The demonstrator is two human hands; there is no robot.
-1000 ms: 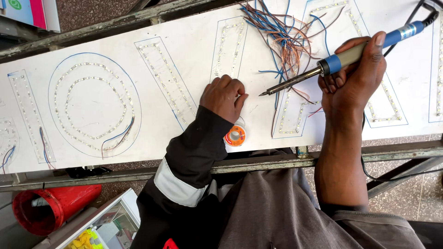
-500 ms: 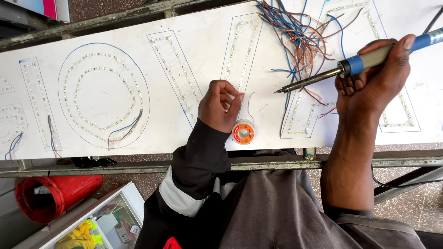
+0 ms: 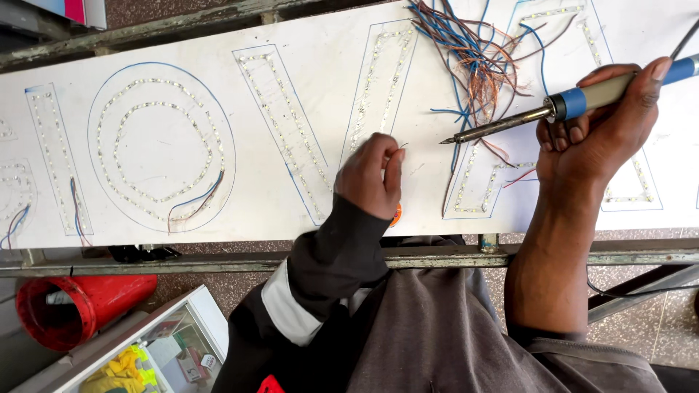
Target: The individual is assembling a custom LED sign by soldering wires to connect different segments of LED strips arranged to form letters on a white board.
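Orange solder reel (image 3: 395,215) mostly hidden beneath left hand (image 3: 370,177).

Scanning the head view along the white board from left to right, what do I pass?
Narrow strip outline → ring of small lights → slanted light strip → left hand → soldering iron → right hand, gripping the iron's handle.

Left hand (image 3: 370,175) curled into a loose fist, fingertips pinched toward two o'clock; right hand (image 3: 608,120) clenched, wrist bent, forearm running down toward six o'clock.
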